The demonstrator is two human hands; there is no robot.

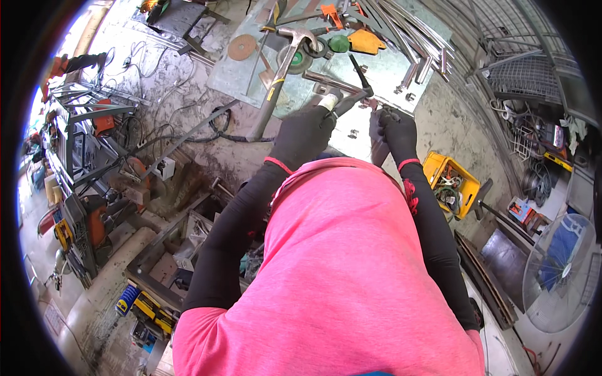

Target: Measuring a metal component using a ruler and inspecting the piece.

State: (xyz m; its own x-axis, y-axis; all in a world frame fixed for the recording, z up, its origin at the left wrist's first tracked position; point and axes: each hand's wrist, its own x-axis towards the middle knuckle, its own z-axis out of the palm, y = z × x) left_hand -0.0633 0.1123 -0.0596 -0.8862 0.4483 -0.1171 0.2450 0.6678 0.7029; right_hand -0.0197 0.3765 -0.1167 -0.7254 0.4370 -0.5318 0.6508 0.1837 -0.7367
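Note:
My left hand (305, 136), in a dark glove, is closed round the handle of what looks like a TIG welding torch (362, 75) with a long black back cap. A white patch shows at its fingertips. The torch's pinkish tip points toward my right hand (399, 133), also dark-gloved. Its fingers are pinched together just right of the tip, and what they hold is hidden. A shiny metal tube (332, 82) lies on the table behind the torch. Small metal pieces (353, 133) rest on the bright surface between my hands. Left of them lies a claw hammer (282, 74).
Discs (242, 47), a yellow-orange tool (366, 42) and long metal tubes (392, 28) lie on the metal tabletop (226, 75). To the right stand a yellow crate (431, 164) of parts and a fan (558, 276). Cables (219, 122) and metal stock (94, 144) fill the left.

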